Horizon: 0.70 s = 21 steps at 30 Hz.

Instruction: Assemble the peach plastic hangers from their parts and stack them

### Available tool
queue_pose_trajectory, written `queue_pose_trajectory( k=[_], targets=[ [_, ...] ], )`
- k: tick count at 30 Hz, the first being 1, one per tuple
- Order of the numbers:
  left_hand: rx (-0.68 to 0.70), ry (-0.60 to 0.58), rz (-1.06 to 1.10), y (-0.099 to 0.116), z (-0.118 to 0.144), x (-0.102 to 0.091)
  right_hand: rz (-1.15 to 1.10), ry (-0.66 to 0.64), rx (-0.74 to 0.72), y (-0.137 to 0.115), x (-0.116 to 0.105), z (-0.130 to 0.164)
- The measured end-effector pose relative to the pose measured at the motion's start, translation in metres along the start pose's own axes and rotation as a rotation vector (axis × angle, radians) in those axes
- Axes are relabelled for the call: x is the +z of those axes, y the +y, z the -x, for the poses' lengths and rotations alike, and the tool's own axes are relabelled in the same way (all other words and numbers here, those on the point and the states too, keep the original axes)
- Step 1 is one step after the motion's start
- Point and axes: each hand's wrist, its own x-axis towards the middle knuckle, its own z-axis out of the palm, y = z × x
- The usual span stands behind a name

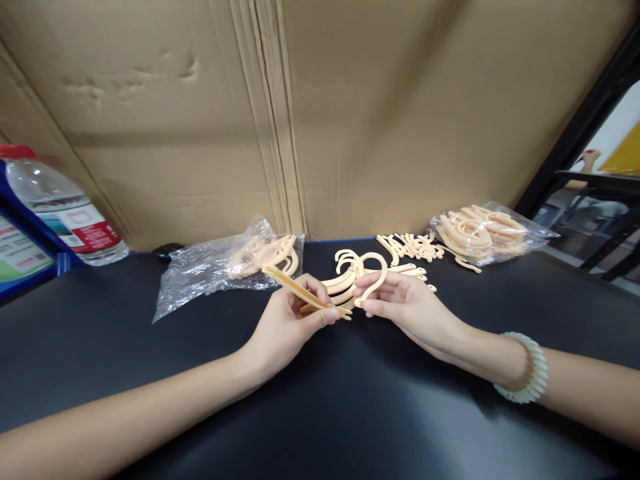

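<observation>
My left hand (286,320) is closed in a pinch around cream plastic hanger arms (289,283), long narrow pieces that stick out to both sides of the fingers. Between the thumb and fingers of my right hand (413,303) is a curved cream hanger hook (383,268), its lower end close to the tips of the arms. Whether the two parts touch I cannot tell. Just behind my hands, more curved hanger pieces (345,259) lie on the black table (320,413), partly hidden by the fingers.
A clear plastic bag (200,267) with cream parts lies at left, and a fuller bag (483,233) at right. Small cream parts (413,245) are spread between them. A large water bottle (75,213) stands far left. Cardboard (400,100) walls the back.
</observation>
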Motion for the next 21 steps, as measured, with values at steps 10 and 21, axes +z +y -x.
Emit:
queue_pose_trajectory(
  k=[10, 21],
  targets=[
    [0.098, -0.005, -0.137, 0.0033, 0.0022, 0.0024, -0.137, -0.138, 0.049, -0.0052, 0.0035, 0.0034],
    [0.169, -0.022, -0.268, 0.003, 0.0048, 0.0033, -0.137, -0.251, 0.05, -0.0008, 0.0053, 0.0039]
  ],
)
